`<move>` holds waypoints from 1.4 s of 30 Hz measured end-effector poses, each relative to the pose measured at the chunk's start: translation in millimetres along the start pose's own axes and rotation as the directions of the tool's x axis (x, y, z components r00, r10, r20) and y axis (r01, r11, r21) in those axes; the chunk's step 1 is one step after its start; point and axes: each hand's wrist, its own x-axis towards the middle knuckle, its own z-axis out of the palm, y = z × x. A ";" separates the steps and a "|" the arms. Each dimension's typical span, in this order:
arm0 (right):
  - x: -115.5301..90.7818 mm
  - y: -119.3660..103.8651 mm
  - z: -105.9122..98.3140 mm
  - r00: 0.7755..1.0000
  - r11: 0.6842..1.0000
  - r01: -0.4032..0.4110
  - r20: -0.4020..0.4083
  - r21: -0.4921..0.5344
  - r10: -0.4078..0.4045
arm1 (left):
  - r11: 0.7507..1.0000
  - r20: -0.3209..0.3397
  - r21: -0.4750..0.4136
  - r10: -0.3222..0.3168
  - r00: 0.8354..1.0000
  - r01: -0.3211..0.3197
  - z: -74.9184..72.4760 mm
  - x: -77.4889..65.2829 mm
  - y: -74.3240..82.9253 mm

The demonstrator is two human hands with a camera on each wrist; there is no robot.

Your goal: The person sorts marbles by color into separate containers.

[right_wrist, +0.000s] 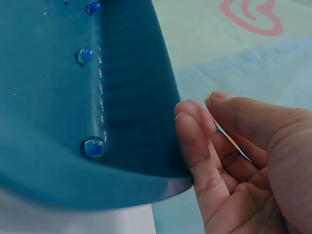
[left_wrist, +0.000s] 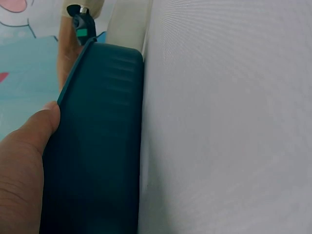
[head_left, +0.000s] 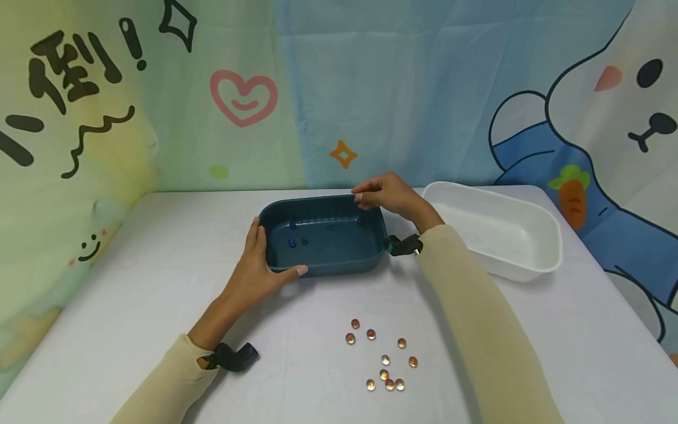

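Head view up, and from my remote seat I'm seeing the left hand [head_left: 258,268] gripping the left end of the blue-green tray [head_left: 344,268], its thumb lying along the near rim and its fingers wrapping round the outer end. Left wrist feed is agreeing: that thumb is pressing on the rim. Across at the far right corner, the right hand [head_left: 389,195] is hovering with relaxed, softly bent fingers, and I'm spotting nothing between them; on the right wrist view the fingertips are meeting the rim while the thumb is standing apart. The tray is sitting on the white-covered surface [head_left: 175,247], and blue beads [head_left: 292,243] are lying inside, some toward the left, one near the right end. A black wrist device [head_left: 238,357] is showing at the left cuff, another [head_left: 402,245] at the right. Over to the right, a white tray [head_left: 521,235] is sitting partly behind the right sleeve [head_left: 487,330]. Closer in, amber beads [head_left: 371,334] are lying scattered on the surface. Behind everything, a printed backdrop [head_left: 402,88] is hanging, showing a pink heart [head_left: 215,88].
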 end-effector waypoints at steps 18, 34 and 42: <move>-3.7 6.7 -0.7 0.999 0.999 0.046 0.015 -0.027 -0.046 | 1.000 -0.003 0.001 0.008 1.000 -0.008 2.6 0.9 -1.3; -52.2 -4.5 -7.3 0.982 0.919 0.186 0.045 -0.348 -0.182 | 1.000 -0.006 -0.005 -0.004 1.000 0.004 1.9 -0.3 1.9; -90.5 -3.8 -12.5 0.973 0.872 0.190 -0.033 -0.451 -0.228 | 1.000 -0.022 -0.017 -0.017 1.000 0.017 4.8 0.3 3.8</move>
